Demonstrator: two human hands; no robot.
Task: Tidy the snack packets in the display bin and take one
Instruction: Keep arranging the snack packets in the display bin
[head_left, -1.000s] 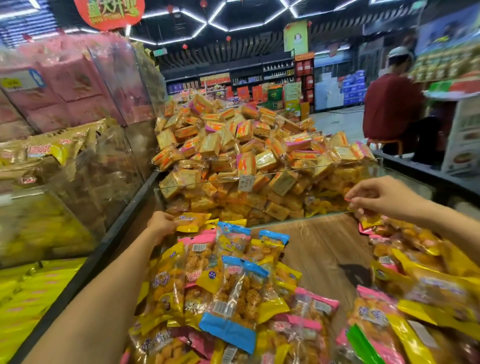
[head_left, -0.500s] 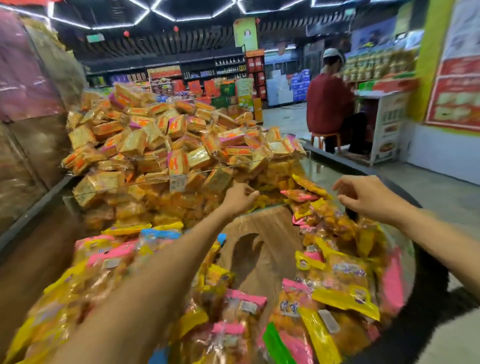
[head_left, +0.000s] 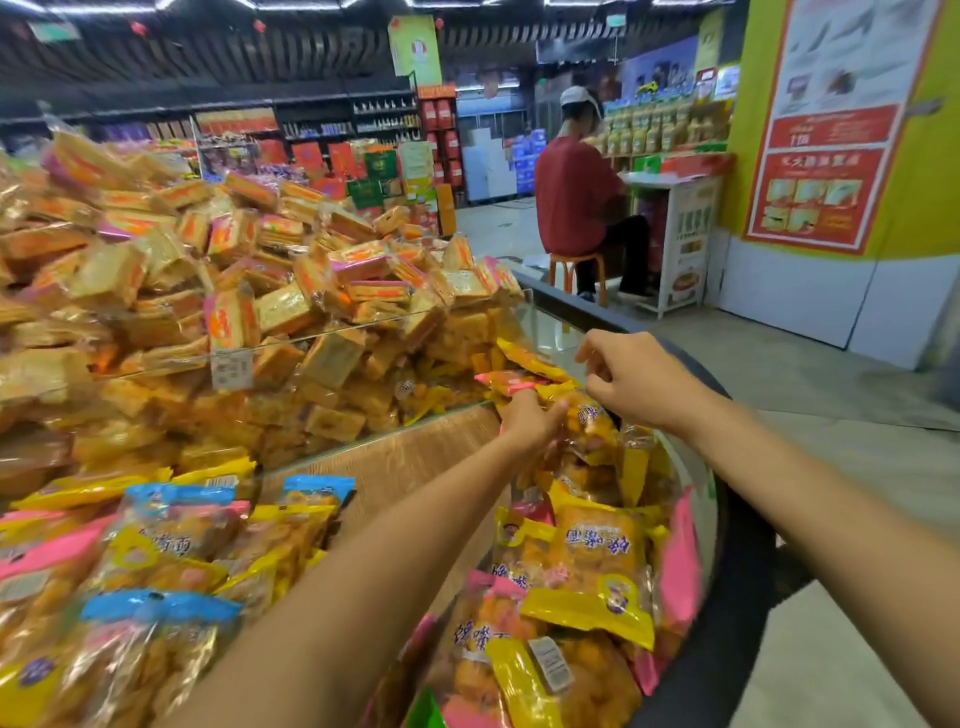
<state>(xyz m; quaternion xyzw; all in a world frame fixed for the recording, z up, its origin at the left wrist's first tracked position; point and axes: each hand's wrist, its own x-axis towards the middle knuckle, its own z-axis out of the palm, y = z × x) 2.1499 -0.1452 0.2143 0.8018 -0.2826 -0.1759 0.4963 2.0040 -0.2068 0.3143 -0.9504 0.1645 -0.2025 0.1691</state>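
Note:
The display bin (head_left: 395, 462) has a bare wooden floor in its middle. Snack packets with yellow, pink and blue ends lie in a left heap (head_left: 156, 561) and a right heap (head_left: 587, 561). My left hand (head_left: 530, 421) reaches across to the far right corner and grips a yellow-and-orange snack packet (head_left: 589, 421) there. My right hand (head_left: 631, 379) hovers just above and right of it with fingers loosely curled, holding nothing I can see. Pink and yellow packets (head_left: 514, 376) lean on the glass behind.
A glass divider (head_left: 363, 332) separates the bin from a tall pile of orange cracker packs (head_left: 249, 291). The bin's dark curved rim (head_left: 737, 597) runs along the right. A person in a red shirt (head_left: 576, 202) sits on a stool beside a white stand (head_left: 680, 244).
My view has swung right. My left hand moved from the left heap across the bare wood to the right corner and took hold of a packet. My right hand stayed near that corner.

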